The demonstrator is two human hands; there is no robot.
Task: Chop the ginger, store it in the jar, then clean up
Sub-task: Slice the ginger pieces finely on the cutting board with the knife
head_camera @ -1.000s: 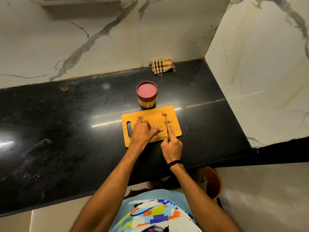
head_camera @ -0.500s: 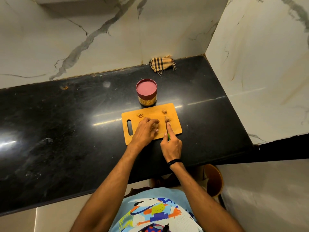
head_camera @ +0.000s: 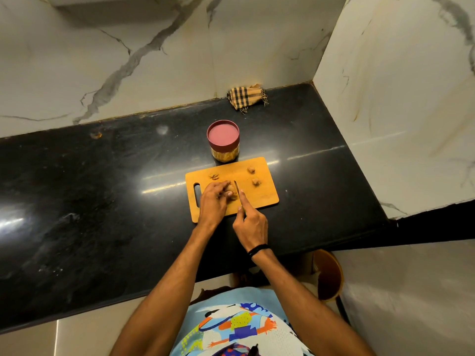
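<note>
Step in hand: chopping. Storing and cleaning look not yet begun.
Ginger: a tan, knobbly lump of ginger (head_camera: 232,190) lies on the orange rectangular wooden cutting board (head_camera: 264,197), under the left fingertips.
Left hand: the left hand (head_camera: 213,197) rests palm-down on the board, fingers curled over the lump and pinning it.
Right hand: the right hand (head_camera: 251,223) grips a small thin-bladed knife (head_camera: 237,188), forefinger stretched along the spine; the handle is mostly hidden in the fist.
Key relation: the blade points away from the body and stands at the lump's right side, so the lump sits between left fingertips and blade. Whether steel touches ginger I cannot tell.
Next cut: likely straight down, with the left fingertips close to the edge.
Nearer hand: the left is on the ginger; the right reaches it only through the blade.
Loose pieces: small ginger bits (head_camera: 256,181) lie beyond the right hand, one more beyond the left.
Jar: the round gold-bodied jar (head_camera: 225,155) with its dull-red lid on stands beyond both hands, at the board's far edge.
</note>
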